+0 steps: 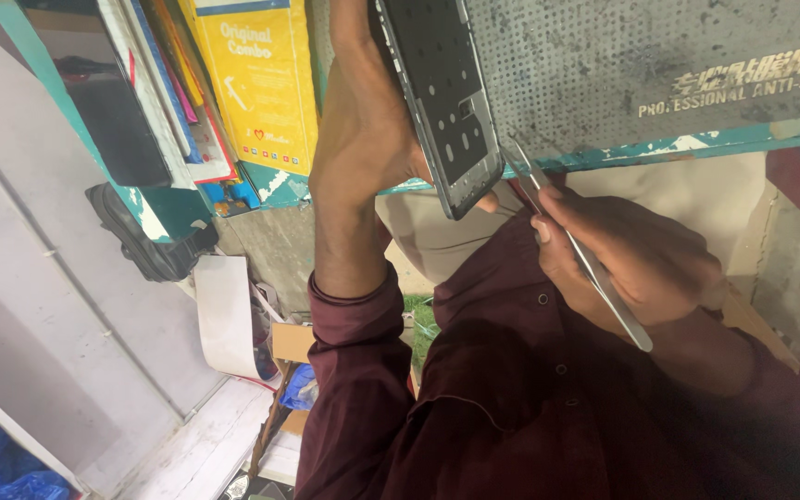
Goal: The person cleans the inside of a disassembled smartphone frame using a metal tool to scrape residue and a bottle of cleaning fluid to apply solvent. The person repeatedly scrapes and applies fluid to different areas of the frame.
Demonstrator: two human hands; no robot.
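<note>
My left hand [363, 130] grips a dark phone frame [446, 102] by its left edge, holding it against the edge of a grey perforated work mat [622, 65]. The frame shows several small holes and cut-outs. My right hand [631, 259] pinches a pair of thin metal tweezers [576, 250], whose tip reaches the frame's lower right edge. Both wrists come out of dark maroon shirt sleeves [354, 370].
A teal-edged worktop [659, 148] carries the mat. To the left stand a yellow box [256, 79] and several flat packages [164, 93] on a shelf. A black shoe [145, 245] and a blue plastic bag [298, 389] lie on the floor below.
</note>
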